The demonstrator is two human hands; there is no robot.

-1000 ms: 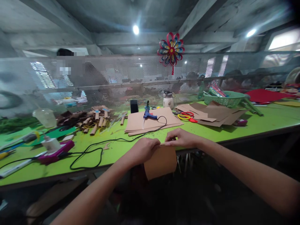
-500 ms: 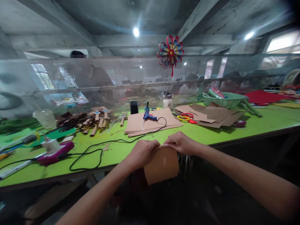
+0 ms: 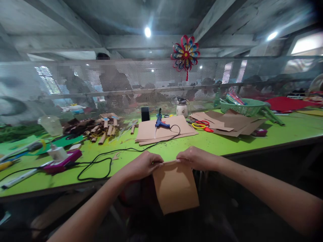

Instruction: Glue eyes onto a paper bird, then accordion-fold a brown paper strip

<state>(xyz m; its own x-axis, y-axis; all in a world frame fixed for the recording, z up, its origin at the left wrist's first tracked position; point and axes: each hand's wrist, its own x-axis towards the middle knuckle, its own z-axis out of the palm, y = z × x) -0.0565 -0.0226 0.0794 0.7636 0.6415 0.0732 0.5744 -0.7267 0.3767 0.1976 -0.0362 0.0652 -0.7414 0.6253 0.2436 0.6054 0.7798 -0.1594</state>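
Pinching 1 brown card sheet, L hand, R hand

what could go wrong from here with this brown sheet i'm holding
1. The brown sheet is pinched only along its top edge by the left hand and right hand, and hangs off the front of the table. An uneven pull might crease or tear it.
2. The black cord loops close to the left hand. Snagging it could drag the glue gun off the cardboard stack.
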